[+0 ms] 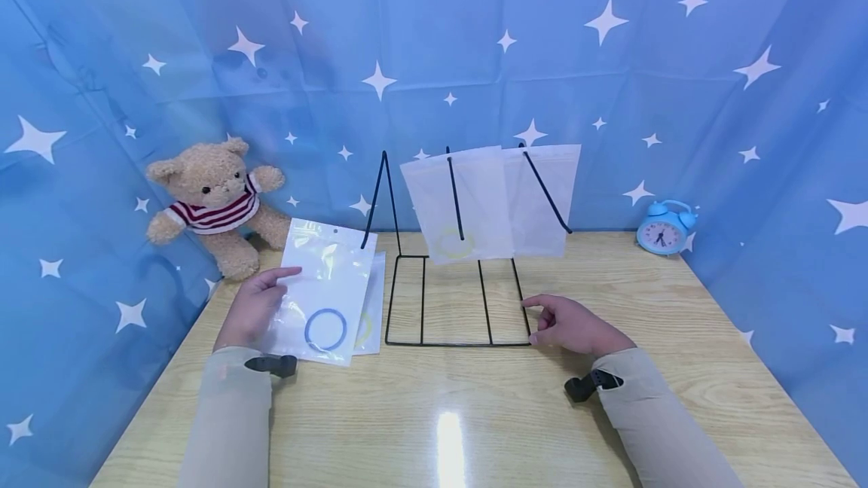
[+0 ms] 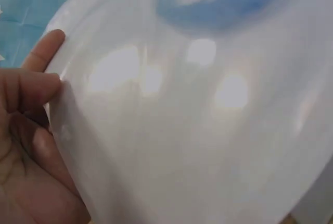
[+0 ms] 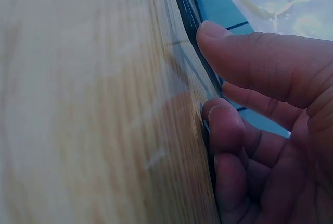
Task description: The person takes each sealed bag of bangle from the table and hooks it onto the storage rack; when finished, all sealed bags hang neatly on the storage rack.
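Note:
My left hand (image 1: 252, 309) pinches the left edge of a white plastic bag (image 1: 319, 277) between thumb and fingers, as the left wrist view shows. A blue ring (image 1: 325, 330) shows near the bag's lower end, and a small hole is near its top edge. The bag's upper right corner overlaps the tip of the left hook of a black wire rack (image 1: 441, 343); whether they touch I cannot tell. Partly hidden behind this bag is another bag (image 1: 373, 322) with a yellow ring. At the rack's front right corner, my right hand (image 1: 576, 326) holds the base wire with thumb and curled fingers.
Two white bags, one on the middle hook (image 1: 468, 202) with a yellow ring and one on the right hook (image 1: 542, 202), hang from the rack. A teddy bear (image 1: 217, 202) sits at the back left. A blue alarm clock (image 1: 666, 230) stands at the back right before a starry curtain (image 1: 434, 36).

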`<action>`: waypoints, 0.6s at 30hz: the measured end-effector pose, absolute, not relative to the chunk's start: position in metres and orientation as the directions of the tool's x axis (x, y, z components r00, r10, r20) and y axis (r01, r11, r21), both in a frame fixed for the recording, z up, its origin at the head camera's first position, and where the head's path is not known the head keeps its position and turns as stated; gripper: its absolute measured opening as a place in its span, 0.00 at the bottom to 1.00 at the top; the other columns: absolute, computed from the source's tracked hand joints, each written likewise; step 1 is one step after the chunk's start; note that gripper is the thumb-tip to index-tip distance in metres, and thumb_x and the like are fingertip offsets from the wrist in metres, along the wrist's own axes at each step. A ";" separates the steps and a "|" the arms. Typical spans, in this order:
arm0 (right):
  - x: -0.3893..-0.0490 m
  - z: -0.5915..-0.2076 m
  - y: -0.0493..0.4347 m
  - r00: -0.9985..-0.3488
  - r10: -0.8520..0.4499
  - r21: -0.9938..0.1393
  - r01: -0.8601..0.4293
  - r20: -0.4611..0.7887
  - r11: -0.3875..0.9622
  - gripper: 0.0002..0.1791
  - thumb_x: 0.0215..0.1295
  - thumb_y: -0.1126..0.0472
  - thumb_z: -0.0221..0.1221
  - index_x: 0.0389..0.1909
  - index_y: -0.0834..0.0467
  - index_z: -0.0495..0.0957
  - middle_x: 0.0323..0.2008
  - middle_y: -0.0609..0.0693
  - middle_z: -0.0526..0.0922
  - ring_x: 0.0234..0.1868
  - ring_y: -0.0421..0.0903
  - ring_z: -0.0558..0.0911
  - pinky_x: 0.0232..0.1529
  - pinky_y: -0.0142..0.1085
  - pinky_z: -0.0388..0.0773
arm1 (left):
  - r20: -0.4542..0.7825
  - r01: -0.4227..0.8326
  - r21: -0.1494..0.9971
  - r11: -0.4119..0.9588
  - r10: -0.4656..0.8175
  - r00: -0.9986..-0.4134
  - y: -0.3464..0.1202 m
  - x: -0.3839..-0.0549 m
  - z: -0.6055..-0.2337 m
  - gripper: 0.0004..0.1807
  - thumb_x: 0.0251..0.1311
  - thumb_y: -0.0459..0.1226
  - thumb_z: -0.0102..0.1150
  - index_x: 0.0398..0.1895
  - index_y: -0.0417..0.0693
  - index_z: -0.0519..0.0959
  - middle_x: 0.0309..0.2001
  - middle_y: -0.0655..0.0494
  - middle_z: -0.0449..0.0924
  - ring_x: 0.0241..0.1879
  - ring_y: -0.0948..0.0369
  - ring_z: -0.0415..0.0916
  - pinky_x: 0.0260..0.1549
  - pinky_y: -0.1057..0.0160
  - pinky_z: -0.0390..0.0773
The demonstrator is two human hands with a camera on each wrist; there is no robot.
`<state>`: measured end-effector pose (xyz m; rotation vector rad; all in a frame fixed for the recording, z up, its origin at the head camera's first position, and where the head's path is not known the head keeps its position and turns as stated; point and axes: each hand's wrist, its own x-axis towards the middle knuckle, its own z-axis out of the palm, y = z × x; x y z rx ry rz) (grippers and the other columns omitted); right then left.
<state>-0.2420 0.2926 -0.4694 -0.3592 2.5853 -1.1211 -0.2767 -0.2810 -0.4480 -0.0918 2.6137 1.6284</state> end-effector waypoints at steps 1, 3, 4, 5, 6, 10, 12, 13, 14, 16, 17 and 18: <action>-0.242 -0.469 0.292 -0.923 -0.345 -0.738 -0.113 -0.169 0.665 0.38 0.64 0.61 0.73 0.73 0.62 0.71 0.34 0.52 0.79 0.32 0.48 0.75 0.32 0.38 0.73 | -0.069 -0.070 0.900 0.430 -0.017 -0.997 -0.280 -0.277 -0.447 0.24 0.80 0.35 0.43 0.74 0.53 0.75 0.83 0.50 0.57 0.81 0.45 0.52 0.78 0.36 0.54; -0.242 -0.469 0.292 -0.925 -0.342 -0.739 -0.113 -0.167 0.664 0.37 0.64 0.61 0.73 0.73 0.62 0.72 0.34 0.52 0.79 0.32 0.47 0.74 0.32 0.38 0.73 | -0.044 -0.045 0.916 0.398 -0.012 -0.999 -0.278 -0.276 -0.445 0.23 0.81 0.36 0.44 0.73 0.51 0.77 0.82 0.51 0.60 0.74 0.48 0.59 0.72 0.44 0.61; -0.242 -0.469 0.292 -0.926 -0.340 -0.738 -0.111 -0.166 0.665 0.37 0.64 0.61 0.73 0.73 0.62 0.72 0.34 0.52 0.78 0.32 0.47 0.74 0.32 0.38 0.73 | -0.026 -0.026 0.924 0.382 -0.006 -1.000 -0.277 -0.275 -0.444 0.22 0.81 0.36 0.45 0.72 0.50 0.77 0.81 0.52 0.62 0.70 0.51 0.61 0.68 0.48 0.63; -0.242 -0.469 0.292 -0.925 -0.341 -0.739 -0.113 -0.166 0.664 0.38 0.64 0.61 0.73 0.73 0.62 0.72 0.34 0.52 0.78 0.32 0.47 0.74 0.32 0.38 0.73 | -0.013 -0.013 0.929 0.370 -0.003 -1.000 -0.276 -0.274 -0.442 0.22 0.80 0.36 0.46 0.72 0.50 0.78 0.79 0.54 0.65 0.68 0.54 0.62 0.65 0.53 0.63; -0.241 -0.469 0.292 -0.924 -0.346 -0.739 -0.118 -0.163 0.664 0.38 0.64 0.61 0.73 0.73 0.62 0.71 0.34 0.52 0.78 0.32 0.47 0.74 0.32 0.38 0.73 | -0.001 0.001 0.937 0.350 0.003 -1.000 -0.275 -0.273 -0.440 0.22 0.80 0.36 0.47 0.71 0.51 0.79 0.77 0.57 0.67 0.66 0.57 0.63 0.63 0.56 0.63; -0.242 -0.470 0.293 -0.925 -0.342 -0.734 -0.117 -0.164 0.669 0.38 0.64 0.61 0.73 0.73 0.62 0.72 0.34 0.52 0.78 0.32 0.47 0.74 0.31 0.37 0.73 | 0.067 0.079 0.972 0.223 0.058 -0.996 -0.270 -0.267 -0.432 0.20 0.79 0.32 0.49 0.67 0.49 0.82 0.65 0.73 0.78 0.68 0.69 0.62 0.63 0.68 0.64; -0.242 -0.471 0.293 -0.925 -0.343 -0.733 -0.117 -0.165 0.670 0.38 0.64 0.61 0.73 0.73 0.62 0.71 0.34 0.51 0.78 0.32 0.48 0.74 0.31 0.38 0.72 | 0.119 0.131 0.984 0.123 0.101 -0.988 -0.268 -0.265 -0.429 0.20 0.77 0.29 0.50 0.63 0.49 0.85 0.59 0.78 0.81 0.68 0.71 0.64 0.63 0.73 0.67; -0.243 -0.471 0.293 -0.926 -0.339 -0.733 -0.113 -0.168 0.671 0.38 0.64 0.61 0.73 0.73 0.62 0.71 0.34 0.51 0.78 0.32 0.48 0.74 0.31 0.38 0.73 | 0.148 0.159 0.984 0.077 0.124 -0.981 -0.266 -0.264 -0.428 0.20 0.77 0.27 0.50 0.61 0.49 0.86 0.57 0.78 0.82 0.67 0.72 0.66 0.61 0.74 0.68; -0.243 -0.471 0.293 -0.926 -0.336 -0.734 -0.108 -0.170 0.670 0.38 0.64 0.61 0.73 0.73 0.61 0.72 0.34 0.52 0.78 0.32 0.48 0.74 0.31 0.38 0.72 | 0.179 0.185 0.982 0.029 0.144 -0.973 -0.265 -0.263 -0.427 0.21 0.76 0.25 0.49 0.59 0.49 0.87 0.55 0.77 0.83 0.66 0.72 0.67 0.60 0.75 0.70; -0.243 -0.471 0.293 -0.927 -0.335 -0.736 -0.105 -0.171 0.668 0.38 0.63 0.61 0.73 0.73 0.61 0.71 0.34 0.52 0.78 0.32 0.48 0.74 0.30 0.38 0.72 | 0.234 0.229 0.972 -0.046 0.180 -0.956 -0.262 -0.262 -0.425 0.22 0.75 0.23 0.49 0.55 0.49 0.89 0.54 0.75 0.85 0.62 0.71 0.69 0.57 0.76 0.71; -0.243 -0.471 0.293 -0.926 -0.336 -0.737 -0.107 -0.171 0.668 0.38 0.64 0.62 0.73 0.74 0.61 0.71 0.34 0.52 0.78 0.32 0.49 0.74 0.30 0.39 0.72 | 0.256 0.247 0.967 -0.069 0.196 -0.947 -0.261 -0.262 -0.424 0.23 0.74 0.22 0.48 0.54 0.51 0.90 0.54 0.74 0.86 0.60 0.71 0.70 0.55 0.76 0.72; -0.243 -0.471 0.293 -0.926 -0.337 -0.737 -0.108 -0.170 0.667 0.38 0.64 0.62 0.73 0.74 0.61 0.71 0.34 0.52 0.78 0.32 0.49 0.74 0.30 0.39 0.72 | 0.276 0.262 0.961 -0.091 0.210 -0.938 -0.260 -0.262 -0.424 0.24 0.74 0.22 0.48 0.53 0.51 0.90 0.54 0.73 0.86 0.59 0.70 0.70 0.54 0.75 0.72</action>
